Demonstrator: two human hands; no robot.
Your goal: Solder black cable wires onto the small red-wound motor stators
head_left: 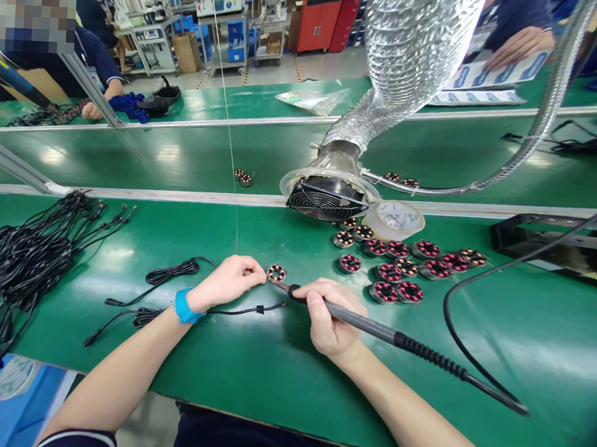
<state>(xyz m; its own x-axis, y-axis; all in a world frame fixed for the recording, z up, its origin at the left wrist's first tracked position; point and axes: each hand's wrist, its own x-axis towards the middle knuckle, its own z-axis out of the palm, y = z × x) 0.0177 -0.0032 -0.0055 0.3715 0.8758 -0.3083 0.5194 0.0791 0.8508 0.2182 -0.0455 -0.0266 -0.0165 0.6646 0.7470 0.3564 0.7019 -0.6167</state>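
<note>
My right hand (336, 317) is wrapped around the grey handle of a soldering iron (376, 327). The iron's tip points left and meets the near edge of a small round motor stator (276, 272) with copper windings. At the stator's left side, my left hand (235, 281), with a blue wristband, is closed in a pinch. A black cable (173, 272) runs into that hand from the left; its end between the fingertips is mostly hidden. Below the left hand, a second black cable (238, 311) lies on the green table, its bare end pointing right.
Several stators (388, 273) sit right of the hands. Above them hang a fume-extractor fan (328, 200) and its foil duct (412, 49), beside a tape roll (399, 219). Black cables (21, 262) are heaped left. A black metal frame (557, 244) stands right. Co-workers sit opposite.
</note>
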